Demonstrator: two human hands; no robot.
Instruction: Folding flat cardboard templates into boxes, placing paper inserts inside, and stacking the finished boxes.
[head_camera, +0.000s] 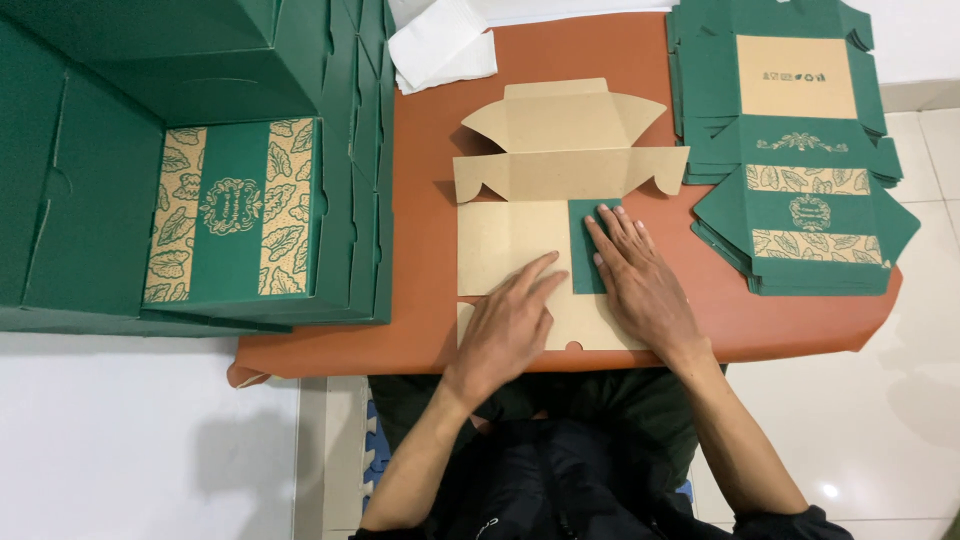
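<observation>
Far left, folded green boxes (190, 160) run past the frame's edge. On the table (420, 230), the left hand (508, 325) and right hand (640, 280) press flat, fingers released, on the box blank (510, 235), partly hiding it. Far right lies a stack of blanks (800, 150).

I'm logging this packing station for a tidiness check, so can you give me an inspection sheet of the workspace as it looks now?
Surface: orange-brown table, front edge curling at the left corner.
Job's things: flat box blank, brown side up, one green flap folded over.
Clutter: stack of flat green boxes at right; assembled green boxes at left; white paper at the back.
Fingers: left hand and right hand both flat, pressing the blank; right fingers on the green flap.
Cables: nothing seen.
Surroundings: white tiled floor.
</observation>
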